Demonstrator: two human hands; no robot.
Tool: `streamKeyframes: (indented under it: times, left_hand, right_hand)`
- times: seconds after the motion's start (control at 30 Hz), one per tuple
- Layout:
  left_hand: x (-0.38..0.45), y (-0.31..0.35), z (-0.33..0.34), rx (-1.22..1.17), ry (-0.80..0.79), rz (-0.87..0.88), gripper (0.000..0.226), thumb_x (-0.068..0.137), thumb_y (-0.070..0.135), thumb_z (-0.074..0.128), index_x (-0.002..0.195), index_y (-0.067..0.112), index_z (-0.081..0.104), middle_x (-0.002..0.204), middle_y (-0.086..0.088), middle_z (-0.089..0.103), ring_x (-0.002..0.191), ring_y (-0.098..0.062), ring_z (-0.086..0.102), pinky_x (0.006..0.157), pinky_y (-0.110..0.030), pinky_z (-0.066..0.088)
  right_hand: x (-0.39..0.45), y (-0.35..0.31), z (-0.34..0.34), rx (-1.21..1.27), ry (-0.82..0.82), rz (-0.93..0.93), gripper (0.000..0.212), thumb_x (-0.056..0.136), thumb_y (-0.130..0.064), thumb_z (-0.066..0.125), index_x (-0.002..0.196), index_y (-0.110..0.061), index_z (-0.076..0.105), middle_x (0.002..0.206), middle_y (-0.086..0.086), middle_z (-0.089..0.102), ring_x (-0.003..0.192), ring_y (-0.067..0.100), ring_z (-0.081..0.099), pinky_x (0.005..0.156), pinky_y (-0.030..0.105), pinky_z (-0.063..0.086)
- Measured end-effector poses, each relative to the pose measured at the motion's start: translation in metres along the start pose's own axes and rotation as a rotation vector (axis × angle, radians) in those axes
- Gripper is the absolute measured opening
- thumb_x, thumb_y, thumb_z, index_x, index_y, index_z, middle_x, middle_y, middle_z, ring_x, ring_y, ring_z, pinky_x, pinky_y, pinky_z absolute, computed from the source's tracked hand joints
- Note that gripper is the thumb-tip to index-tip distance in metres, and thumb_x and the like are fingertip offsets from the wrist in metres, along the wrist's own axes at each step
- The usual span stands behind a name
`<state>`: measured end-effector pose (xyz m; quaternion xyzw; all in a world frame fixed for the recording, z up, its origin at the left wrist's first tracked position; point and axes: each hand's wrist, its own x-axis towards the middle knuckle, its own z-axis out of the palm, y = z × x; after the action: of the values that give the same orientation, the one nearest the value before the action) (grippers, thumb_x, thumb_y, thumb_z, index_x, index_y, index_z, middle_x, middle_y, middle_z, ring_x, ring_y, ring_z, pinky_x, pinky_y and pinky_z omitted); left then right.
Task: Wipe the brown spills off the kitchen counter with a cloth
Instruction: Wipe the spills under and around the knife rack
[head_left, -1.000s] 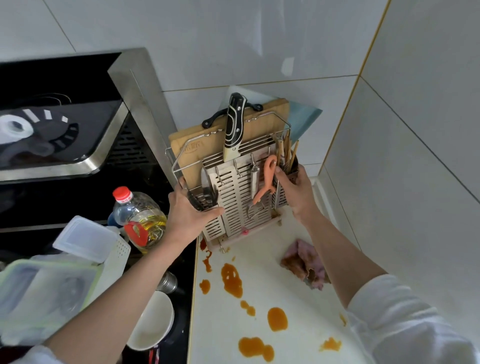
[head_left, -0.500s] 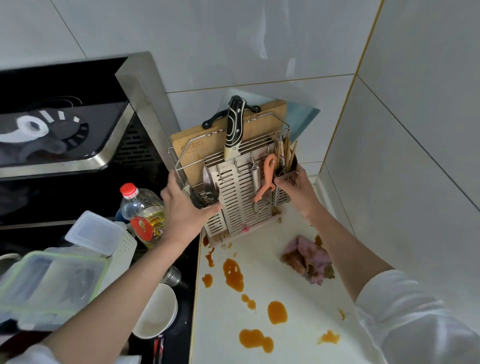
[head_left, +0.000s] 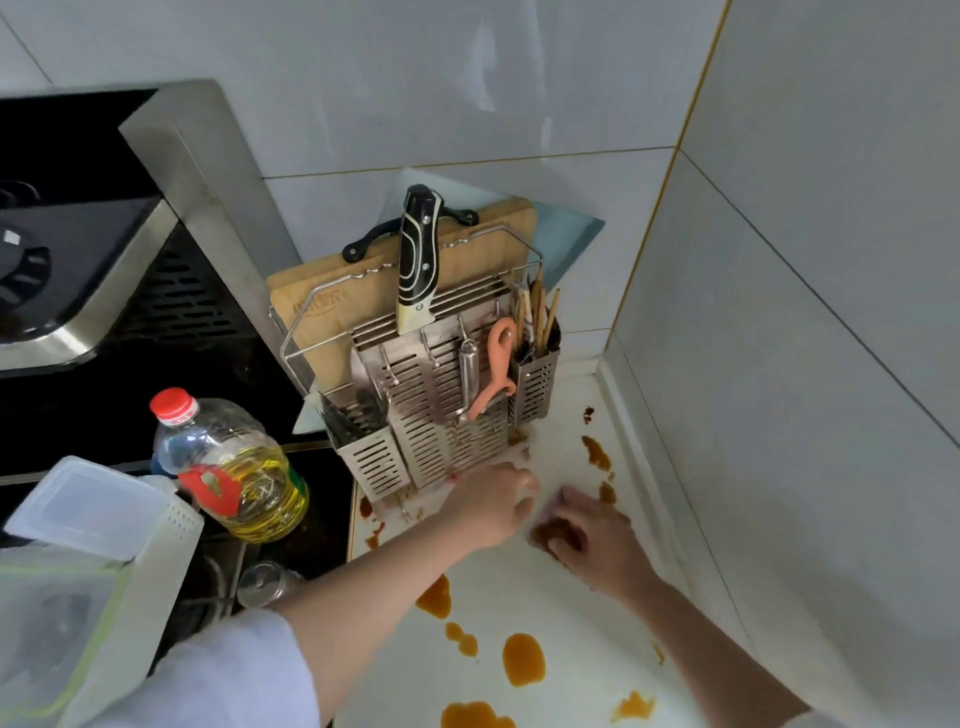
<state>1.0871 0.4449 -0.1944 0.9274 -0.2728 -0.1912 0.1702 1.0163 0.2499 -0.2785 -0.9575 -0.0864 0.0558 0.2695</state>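
You are working in a domestic kitchen. Evidence: white tiled walls meeting in a corner over a white counter; a steel range hood above a black hob; a metal utensil rack holding a knife, chopsticks and a wooden cutting board; a cooking oil bottle beside plastic food containers.

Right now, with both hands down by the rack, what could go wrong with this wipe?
The right hand covers a cloth already soaked brown, so it may smear the spills rather than lift them. The left hand lies against the rack base; a nudge could rock it, with the knife standing upright on top.
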Motion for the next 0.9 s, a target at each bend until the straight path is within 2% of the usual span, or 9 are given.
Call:
streamKeyframes:
  times: [0.13,0.23,0.37,0.47,0.53,0.63,0.73,0.8,0.9]
  left_hand:
    - [0.027,-0.021,0.037,0.056,-0.164,-0.077,0.047,0.098,0.030,0.053,0.144,0.025,0.046,0.146,-0.002,0.047,0.132,-0.022,0.047,0.106,-0.039,0.043]
    - [0.038,-0.035,0.053,0.129,-0.161,-0.068,0.053,0.097,0.028,0.056,0.148,0.024,0.040,0.154,-0.001,0.038,0.143,-0.023,0.031,0.114,-0.037,0.034]
    - [0.048,-0.040,0.062,0.282,-0.166,-0.031,0.060,0.096,0.036,0.058,0.150,0.022,0.036,0.161,-0.007,0.022,0.147,-0.030,0.022,0.115,-0.043,0.033]
    - [0.051,-0.042,0.067,0.248,-0.218,-0.064,0.063,0.094,0.033,0.061,0.150,0.024,0.034,0.163,-0.011,0.016,0.150,-0.033,0.017,0.117,-0.047,0.031]
    - [0.053,-0.042,0.065,0.229,-0.227,-0.068,0.066,0.094,0.032,0.063,0.151,0.025,0.030,0.163,-0.012,0.016,0.150,-0.034,0.018,0.116,-0.047,0.032]
    - [0.058,-0.041,0.063,0.245,-0.241,-0.043,0.073,0.095,0.031,0.063,0.155,0.029,0.022,0.163,-0.014,0.016,0.149,-0.035,0.020,0.115,-0.048,0.033]
    - [0.063,-0.042,0.065,0.268,-0.275,-0.031,0.074,0.096,0.032,0.061,0.156,0.029,0.019,0.164,-0.017,0.011,0.150,-0.036,0.017,0.116,-0.050,0.032]
    - [0.064,-0.045,0.066,0.290,-0.305,-0.018,0.075,0.096,0.032,0.060,0.157,0.028,0.016,0.164,-0.019,0.008,0.150,-0.037,0.014,0.117,-0.051,0.031]
    - [0.066,-0.051,0.061,0.296,-0.330,0.023,0.077,0.096,0.029,0.062,0.157,0.028,0.015,0.164,-0.020,0.007,0.150,-0.038,0.014,0.118,-0.051,0.029]
  right_hand:
    - [0.004,0.029,0.037,-0.154,0.010,0.019,0.044,0.086,-0.031,0.067,0.129,-0.034,0.059,0.146,-0.008,0.049,0.133,0.017,0.047,0.109,0.035,0.041]
    - [0.021,0.044,0.027,-0.061,0.240,0.133,0.038,0.090,-0.027,0.063,0.126,-0.037,0.059,0.136,-0.012,0.050,0.120,0.013,0.053,0.097,0.034,0.048]
    - [0.044,0.049,0.020,-0.055,0.497,0.268,0.029,0.087,-0.027,0.068,0.115,-0.024,0.070,0.126,0.003,0.058,0.119,0.018,0.053,0.101,0.034,0.049]
    - [0.035,0.032,0.029,-0.214,0.440,0.137,0.028,0.088,-0.034,0.052,0.101,-0.027,0.076,0.106,-0.006,0.071,0.111,0.022,0.059,0.100,0.039,0.040]
    - [0.026,0.038,0.036,-0.238,0.348,0.036,0.033,0.086,-0.029,0.048,0.107,-0.026,0.074,0.116,-0.005,0.070,0.117,0.022,0.056,0.105,0.039,0.034]
    - [0.062,0.074,0.019,-0.290,0.160,0.090,0.057,0.083,-0.028,0.038,0.137,-0.022,0.055,0.147,0.004,0.050,0.138,0.029,0.041,0.113,0.042,0.024]
    - [0.137,0.091,0.004,-0.195,0.030,0.233,0.070,0.090,-0.039,0.013,0.155,-0.018,0.023,0.163,0.011,0.014,0.151,0.032,0.006,0.122,0.040,-0.001]
    - [0.158,0.086,0.015,-0.209,0.057,0.304,0.062,0.098,-0.036,0.021,0.157,-0.020,0.012,0.165,0.008,0.000,0.151,0.028,-0.007,0.119,0.038,-0.012]
    - [0.121,0.078,0.029,-0.111,0.103,0.172,0.056,0.099,-0.021,0.047,0.152,-0.029,0.029,0.162,-0.002,0.012,0.151,0.022,0.006,0.121,0.035,-0.005]
